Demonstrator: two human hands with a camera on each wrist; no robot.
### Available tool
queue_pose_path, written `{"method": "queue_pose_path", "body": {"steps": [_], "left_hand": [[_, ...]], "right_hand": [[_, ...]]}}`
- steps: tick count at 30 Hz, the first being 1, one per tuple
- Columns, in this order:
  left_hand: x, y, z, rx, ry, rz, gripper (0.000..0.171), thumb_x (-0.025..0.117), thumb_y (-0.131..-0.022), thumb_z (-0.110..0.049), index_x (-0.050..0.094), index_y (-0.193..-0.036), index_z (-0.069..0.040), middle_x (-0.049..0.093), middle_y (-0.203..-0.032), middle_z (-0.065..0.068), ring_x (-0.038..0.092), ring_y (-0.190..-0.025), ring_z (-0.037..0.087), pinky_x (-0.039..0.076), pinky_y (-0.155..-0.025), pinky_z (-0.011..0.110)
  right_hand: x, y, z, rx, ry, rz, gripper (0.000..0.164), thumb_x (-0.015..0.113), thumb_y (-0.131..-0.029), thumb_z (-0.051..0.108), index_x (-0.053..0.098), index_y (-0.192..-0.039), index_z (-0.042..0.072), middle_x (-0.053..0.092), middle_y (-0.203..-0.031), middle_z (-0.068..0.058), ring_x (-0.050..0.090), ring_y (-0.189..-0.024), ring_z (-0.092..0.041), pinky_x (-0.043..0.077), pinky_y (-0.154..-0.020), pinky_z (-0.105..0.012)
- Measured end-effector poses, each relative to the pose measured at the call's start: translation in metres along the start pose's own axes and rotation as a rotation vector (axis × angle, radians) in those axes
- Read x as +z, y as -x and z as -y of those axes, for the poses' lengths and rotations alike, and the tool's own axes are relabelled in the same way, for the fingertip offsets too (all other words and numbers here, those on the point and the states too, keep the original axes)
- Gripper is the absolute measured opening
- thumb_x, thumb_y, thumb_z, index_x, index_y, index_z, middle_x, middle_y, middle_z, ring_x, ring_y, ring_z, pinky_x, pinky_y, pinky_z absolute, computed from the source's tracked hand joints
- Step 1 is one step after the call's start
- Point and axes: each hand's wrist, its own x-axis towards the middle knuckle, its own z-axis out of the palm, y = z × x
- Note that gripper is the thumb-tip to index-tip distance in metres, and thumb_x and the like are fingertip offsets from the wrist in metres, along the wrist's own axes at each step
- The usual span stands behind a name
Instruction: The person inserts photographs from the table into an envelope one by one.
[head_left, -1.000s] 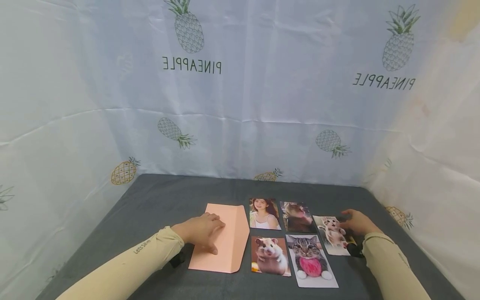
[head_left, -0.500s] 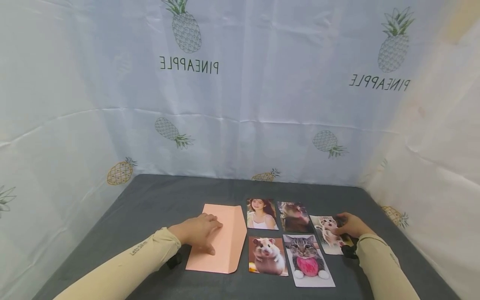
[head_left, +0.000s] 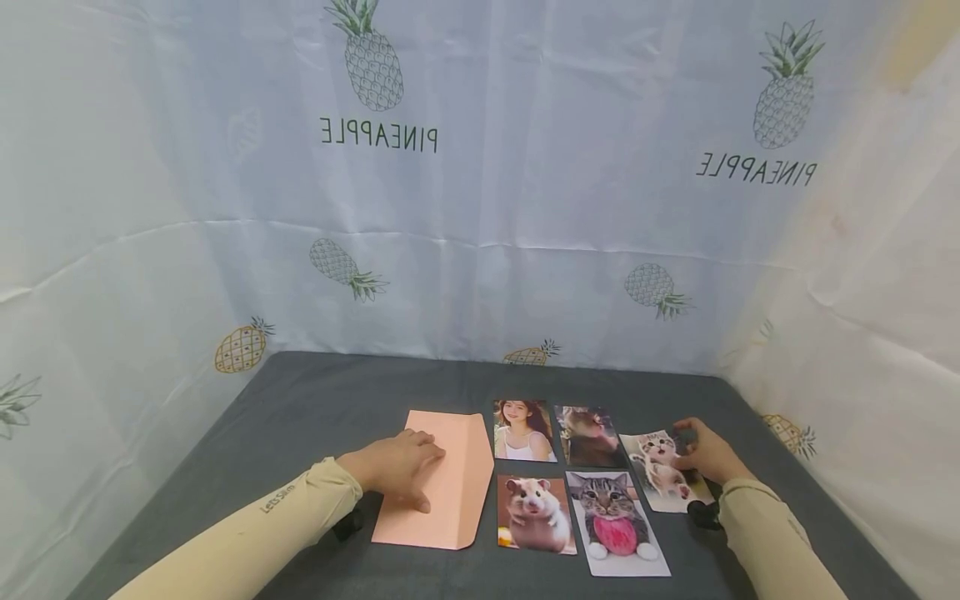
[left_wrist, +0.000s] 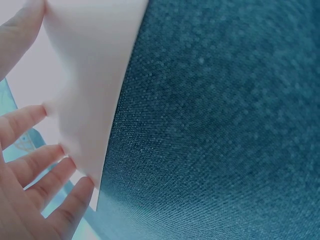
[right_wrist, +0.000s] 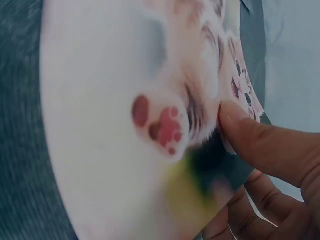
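My left hand (head_left: 396, 468) rests on a pale orange envelope (head_left: 452, 500) with its fingers spread. In the left wrist view the thumb and fingertips touch the envelope (left_wrist: 92, 65) near its edge. My right hand (head_left: 711, 454) pinches the right side of a kitten photo (head_left: 660, 473), the outermost print on the right. Up close in the right wrist view, the thumb lies on the picture side of the kitten photo (right_wrist: 100, 135) and the other fingers are behind it. The print bows upward at the held side.
Between the hands lie a portrait photo (head_left: 522, 433), a dark, blurry animal photo (head_left: 592, 437), a hamster photo (head_left: 536, 514) and a tabby cat photo (head_left: 618, 525). They are on a dark grey cloth-covered table (head_left: 330, 383). A pineapple-print curtain (head_left: 480, 192) surrounds it.
My right hand has taken hold of the kitten photo's right side and lifted that side slightly. The left hand stays on the envelope. The head view has shifted a little.
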Motion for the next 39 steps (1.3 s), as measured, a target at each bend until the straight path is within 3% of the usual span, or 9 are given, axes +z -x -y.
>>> {"method": "queue_pose_path", "body": {"steps": [3,8,14,19,27,33,39], "left_hand": [[0.000,0.000,-0.001,-0.008,0.006,0.005,0.077,0.081,-0.071,-0.049,0.055,-0.135,-0.015,0.047,-0.142,0.008,0.043,-0.130,0.026,0.043,-0.103,0.044],[-0.001,0.001,-0.001,-0.009,0.007,0.003,0.077,0.082,-0.070,-0.048,0.055,-0.134,-0.015,0.047,-0.142,0.008,0.043,-0.131,0.026,0.043,-0.103,0.045],[-0.002,0.002,-0.001,-0.004,0.006,-0.005,0.076,0.082,-0.070,-0.047,0.056,-0.133,-0.014,0.048,-0.142,0.010,0.043,-0.131,0.028,0.043,-0.103,0.045],[-0.002,0.003,0.000,0.001,0.002,-0.012,0.075,0.082,-0.070,-0.046,0.056,-0.133,-0.014,0.048,-0.142,0.010,0.043,-0.131,0.029,0.043,-0.103,0.045],[-0.001,0.003,0.002,0.012,0.006,-0.013,0.076,0.082,-0.071,-0.046,0.055,-0.134,-0.012,0.047,-0.142,0.012,0.043,-0.130,0.029,0.043,-0.102,0.046],[-0.001,0.004,0.002,0.003,0.014,-0.008,0.076,0.081,-0.072,-0.046,0.054,-0.135,-0.013,0.045,-0.143,0.012,0.042,-0.132,0.028,0.042,-0.104,0.045],[-0.001,0.003,0.001,0.015,0.028,-0.013,0.076,0.081,-0.072,-0.044,0.054,-0.135,-0.012,0.045,-0.144,0.013,0.041,-0.133,0.030,0.041,-0.104,0.047]], "right_hand": [[-0.007,0.003,0.000,-0.028,-0.006,-0.025,0.064,0.072,-0.079,0.001,0.038,-0.132,-0.005,0.052,-0.084,-0.014,0.050,-0.066,-0.021,0.042,-0.058,-0.033],[-0.025,0.008,0.008,-0.063,0.018,-0.056,0.064,0.072,-0.080,0.002,0.038,-0.135,-0.002,0.056,-0.091,-0.018,0.052,-0.072,-0.023,0.043,-0.059,-0.032],[-0.044,0.015,0.027,-0.118,0.041,-0.106,0.070,0.074,-0.083,0.010,0.035,-0.140,0.000,0.056,-0.106,-0.033,0.060,-0.084,-0.035,0.049,-0.063,-0.038],[-0.046,0.022,0.052,-0.177,0.034,-0.177,0.072,0.072,-0.087,0.014,0.031,-0.145,0.001,0.052,-0.114,-0.038,0.060,-0.094,-0.045,0.051,-0.066,-0.046],[-0.029,0.032,0.099,-0.208,-0.149,-0.185,0.073,0.069,-0.090,0.016,0.027,-0.148,0.001,0.048,-0.116,-0.031,0.062,-0.086,-0.029,0.053,-0.065,-0.037],[-0.001,0.037,0.133,-0.212,-0.348,-0.168,0.074,0.068,-0.091,0.021,0.026,-0.150,0.007,0.048,-0.116,-0.024,0.065,-0.090,-0.021,0.053,-0.066,-0.034],[0.030,0.040,0.158,-0.219,-0.482,-0.111,0.070,0.069,-0.090,0.017,0.031,-0.149,0.012,0.051,-0.110,-0.018,0.062,-0.077,-0.010,0.050,-0.060,-0.033]]}}
